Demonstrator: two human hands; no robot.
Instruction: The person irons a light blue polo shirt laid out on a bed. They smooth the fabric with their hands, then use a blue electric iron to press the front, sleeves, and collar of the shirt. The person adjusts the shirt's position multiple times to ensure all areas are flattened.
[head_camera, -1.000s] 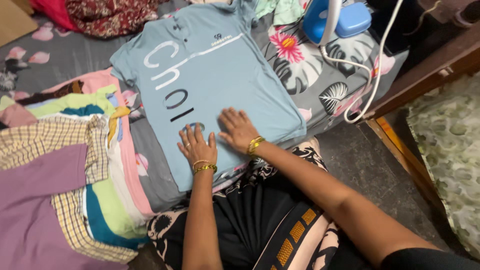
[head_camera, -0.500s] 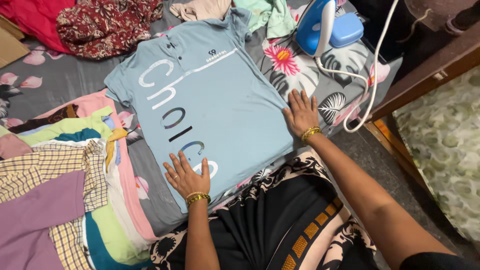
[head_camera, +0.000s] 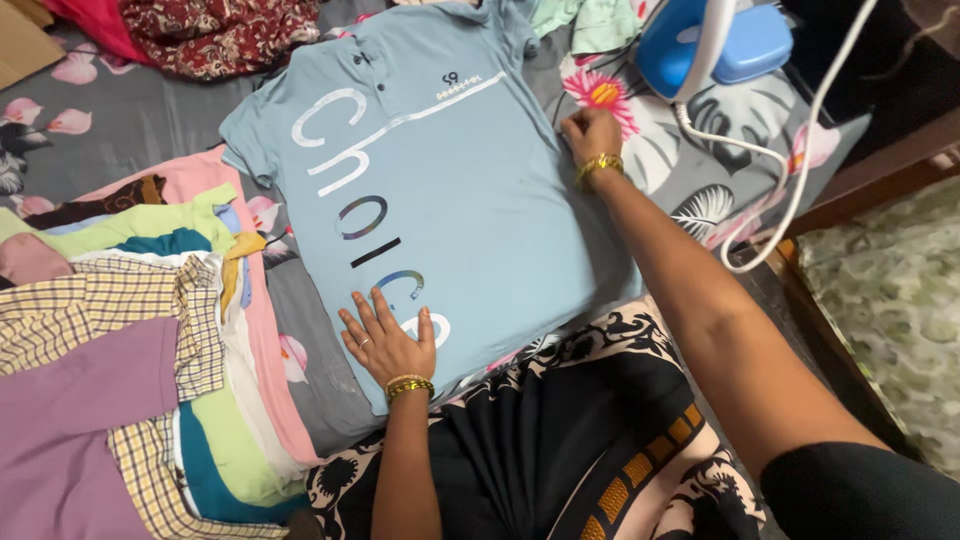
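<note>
Centrally, a light blue polo shirt (head_camera: 450, 200) lies spread face up on a grey floral bedsheet (head_camera: 130, 120), collar toward the top of the view and hem toward the person, with large pale lettering running down its front. Left hand (head_camera: 388, 340): flat on the lower front of the shirt near the hem, palm down, fingers spread, pressing the cloth; a ring shows on one finger and gold bangles (head_camera: 409, 386) circle the wrist. Right hand (head_camera: 590, 135): at the shirt's edge near the sleeve on the right of the view, fingers curled onto the cloth; whether it pinches the fabric or merely presses it cannot be told from this angle. This wrist also bears gold bangles. Beside the right hand, a blue and white clothes iron (head_camera: 715, 45) rests on the sheet, its white cord (head_camera: 800, 170) looping toward the bed's edge. Left of the shirt, a stack of folded garments (head_camera: 150, 350) in pink, green, teal, checked yellow and purple. At the top, a crumpled dark red patterned cloth (head_camera: 225, 35). Below, the person's black and cream patterned garment (head_camera: 560, 450).
</note>
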